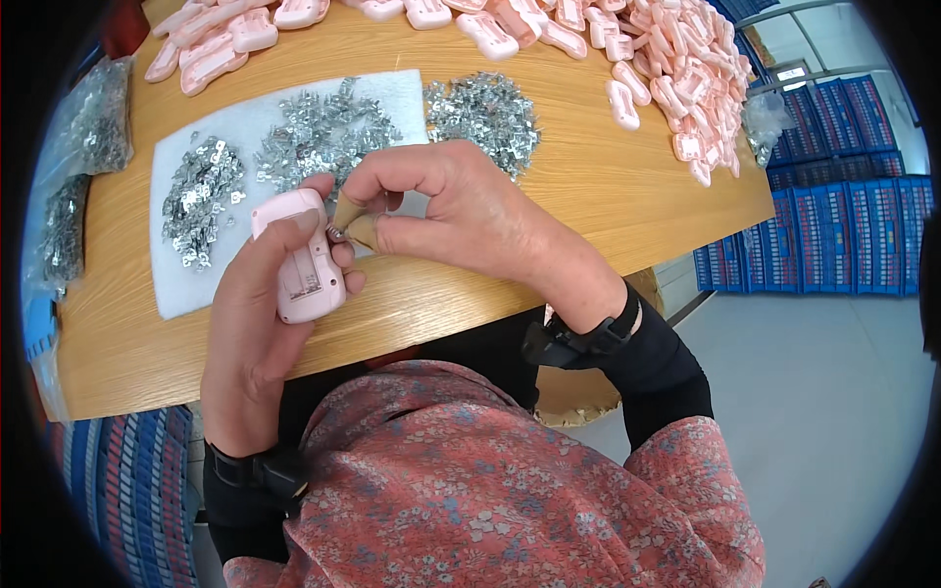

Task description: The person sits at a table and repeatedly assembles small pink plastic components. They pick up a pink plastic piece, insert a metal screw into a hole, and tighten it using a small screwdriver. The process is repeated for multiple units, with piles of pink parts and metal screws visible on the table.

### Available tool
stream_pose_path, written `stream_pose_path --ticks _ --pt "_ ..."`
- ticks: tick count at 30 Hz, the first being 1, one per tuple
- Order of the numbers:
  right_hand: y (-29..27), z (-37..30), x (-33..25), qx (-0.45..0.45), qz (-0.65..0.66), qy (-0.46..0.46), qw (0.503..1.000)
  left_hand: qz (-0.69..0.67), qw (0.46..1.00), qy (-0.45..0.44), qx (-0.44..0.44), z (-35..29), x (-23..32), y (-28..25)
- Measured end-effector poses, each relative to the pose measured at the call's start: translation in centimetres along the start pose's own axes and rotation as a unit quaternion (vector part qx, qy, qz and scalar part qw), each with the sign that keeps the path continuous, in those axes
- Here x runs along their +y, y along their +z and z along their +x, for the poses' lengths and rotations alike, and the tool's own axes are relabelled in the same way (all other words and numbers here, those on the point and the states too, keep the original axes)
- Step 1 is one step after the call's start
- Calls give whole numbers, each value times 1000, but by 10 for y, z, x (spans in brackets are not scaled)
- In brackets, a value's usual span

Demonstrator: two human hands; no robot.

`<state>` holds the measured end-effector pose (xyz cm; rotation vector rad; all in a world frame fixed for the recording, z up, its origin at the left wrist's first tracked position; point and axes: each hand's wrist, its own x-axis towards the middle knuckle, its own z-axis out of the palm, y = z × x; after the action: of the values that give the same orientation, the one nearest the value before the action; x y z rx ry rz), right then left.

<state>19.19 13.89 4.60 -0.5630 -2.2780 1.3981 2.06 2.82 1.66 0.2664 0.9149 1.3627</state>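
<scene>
Left hand (253,299) clasped shell (312,279) above worktop's (588,186) near edge — looked light, stiff, best side-held; right hand (446,211) pinched metal bit (336,234).

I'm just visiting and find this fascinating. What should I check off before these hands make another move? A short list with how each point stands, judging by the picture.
1. Pink casing steadied: ok, the left hand grips it, thumb across its face.
2. Small metal piece held: ok, it appears pinched by the right hand, beside the casing's edge.
3. Finger covers on: ok, tan ones on the right thumb and forefinger.
4. Metal piece's orientation: cannot tell, too small and partly hidden.
5. All loose metal clips on the white mat: not ok, one pile lies on the wooden table.
</scene>
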Motion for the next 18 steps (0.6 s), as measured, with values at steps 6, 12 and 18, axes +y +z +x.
stream_pose_path --ticks 6,12,18 --pt "2 -2 11 29 -52 -75 995 5 998 -56 -17 2 2 -3" --pt "-1 -5 -1 16 -93 -50 994 -12 999 -45 -27 3 -1 -10" --pt "7 -14 0 89 -51 48 994 16 1000 18 1 4 0 3"
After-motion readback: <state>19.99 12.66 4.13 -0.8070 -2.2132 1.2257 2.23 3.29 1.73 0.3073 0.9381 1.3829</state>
